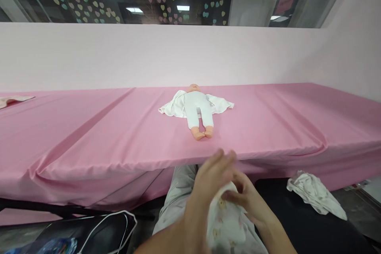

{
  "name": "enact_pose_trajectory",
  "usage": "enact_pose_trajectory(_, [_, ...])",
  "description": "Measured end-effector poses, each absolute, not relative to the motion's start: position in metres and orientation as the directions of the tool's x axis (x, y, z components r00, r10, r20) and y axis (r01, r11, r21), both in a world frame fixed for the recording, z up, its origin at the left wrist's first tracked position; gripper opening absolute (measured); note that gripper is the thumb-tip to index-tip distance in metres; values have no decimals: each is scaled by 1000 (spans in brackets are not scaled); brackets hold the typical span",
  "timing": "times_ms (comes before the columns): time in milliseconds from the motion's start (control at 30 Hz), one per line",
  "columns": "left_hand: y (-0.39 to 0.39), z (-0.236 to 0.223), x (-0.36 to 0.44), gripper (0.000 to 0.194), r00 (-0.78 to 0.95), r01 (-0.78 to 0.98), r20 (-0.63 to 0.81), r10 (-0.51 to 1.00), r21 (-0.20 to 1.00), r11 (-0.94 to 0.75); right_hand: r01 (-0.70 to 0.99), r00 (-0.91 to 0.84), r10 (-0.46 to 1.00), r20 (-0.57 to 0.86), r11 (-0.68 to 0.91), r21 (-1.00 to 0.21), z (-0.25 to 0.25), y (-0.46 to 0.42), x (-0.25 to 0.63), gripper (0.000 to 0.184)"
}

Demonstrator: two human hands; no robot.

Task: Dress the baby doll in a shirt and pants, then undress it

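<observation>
My right hand (pixel 245 196) holds the edge of a white cloth item (pixel 223 222) with a small yellow and pink print, thumb on its near side. The cloth lies over my lap; its exact kind cannot be told. Just left of it, my left hand (pixel 212 174) is raised, somewhat blurred, with its fingers stretched out and nothing visible in them. Beyond the table's front edge a baby doll (pixel 198 105) in white clothing lies on its back, feet toward me. A white garment (pixel 175 105) is spread beneath the doll, sleeves out to both sides.
A pink sheet (pixel 98 127) covers the table in front of a white wall. Crumpled white cloth (pixel 315 192) rests on a black surface (pixel 276 202) at right. A white cable (pixel 104 218) lies at lower left. Another cloth (pixel 14 100) is at the far left.
</observation>
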State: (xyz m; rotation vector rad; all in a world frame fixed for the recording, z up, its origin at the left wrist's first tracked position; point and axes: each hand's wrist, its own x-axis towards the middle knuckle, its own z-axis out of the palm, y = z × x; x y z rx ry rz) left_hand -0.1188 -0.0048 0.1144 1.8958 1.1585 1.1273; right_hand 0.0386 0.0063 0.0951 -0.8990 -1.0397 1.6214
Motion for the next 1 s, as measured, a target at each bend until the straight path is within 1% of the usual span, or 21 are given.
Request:
enact_pose_trajectory(33, [2, 114, -112, 55, 296, 334, 377, 878, 820, -465, -347, -195, 978, -71, -137, -928, 98, 13, 37, 39])
enact_pose_trajectory(67, [10, 112, -105, 53, 342, 298, 424, 839, 797, -525, -362, -148, 987, -61, -111, -925, 100, 21, 36, 37])
enact_pose_trajectory(133, [27, 104, -94, 39, 363, 231, 526, 769, 749, -621, -374, -108, 992, -64, -100, -922, 104, 37, 33, 32])
enact_pose_trajectory(167, [35, 99, -91, 32, 321, 220, 562, 762, 739, -637, -366, -119, 990, -79, -117, -923, 106, 44, 32, 30])
enact_pose_trajectory(233, [48, 92, -91, 22, 211, 212, 603, 769, 740, -638, -332, -201, 977, -75, -140, -933, 110, 55, 31, 27])
enact_pose_trajectory(267, [53, 90, -93, 19, 160, 214, 610, 776, 746, -631, -318, -252, 966, -51, -132, -939, 112, 59, 31, 27])
enact_pose_trajectory(333, [60, 89, -101, 17, 86, 213, 614, 785, 758, -617, -301, -354, 935, 26, -87, -950, 116, 63, 32, 36])
enact_pose_trajectory(433, [66, 91, -112, 16, 8, 211, 572, 820, 800, -561, -201, -488, 864, 126, 30, -979, 118, 68, 33, 56])
enact_pose_trajectory(500, [68, 91, -117, 16, -18, 192, 525, 851, 837, -513, -119, -537, 825, 174, 130, -984, 117, 73, 32, 59])
enact_pose_trajectory(600, [72, 88, -123, 20, -93, 170, 450, 888, 886, -431, -38, -538, 822, 185, 195, -980, 110, 83, 29, 57])
enact_pose_trajectory(700, [76, 85, -131, 21, -199, 130, 387, 900, 921, -367, 80, -443, 877, 186, 246, -966, 104, 94, 29, 45])
enact_pose_trajectory(767, [78, 84, -136, 22, -226, 113, 388, 894, 921, -372, 157, -376, 907, 190, 264, -952, 103, 98, 30, 35])
enact_pose_trajectory(800, [79, 84, -138, 22, -217, 111, 392, 894, 920, -376, 170, -353, 916, 192, 264, -949, 104, 99, 31, 32])
enact_pose_trajectory(867, [81, 83, -141, 26, -161, 80, 364, 918, 931, -355, 137, -296, 930, 218, 267, -954, 109, 99, 30, 28])
enact_pose_trajectory(933, [82, 80, -141, 32, -37, 1, 275, 961, 961, -275, 61, -216, 944, 249, 267, -962, 116, 97, 29, 27])
enact_pose_trajectory(1000, [82, 74, -141, 37, 112, -82, 163, 980, 985, -155, -26, -161, 954, 254, 253, -967, 126, 94, 28, 27])
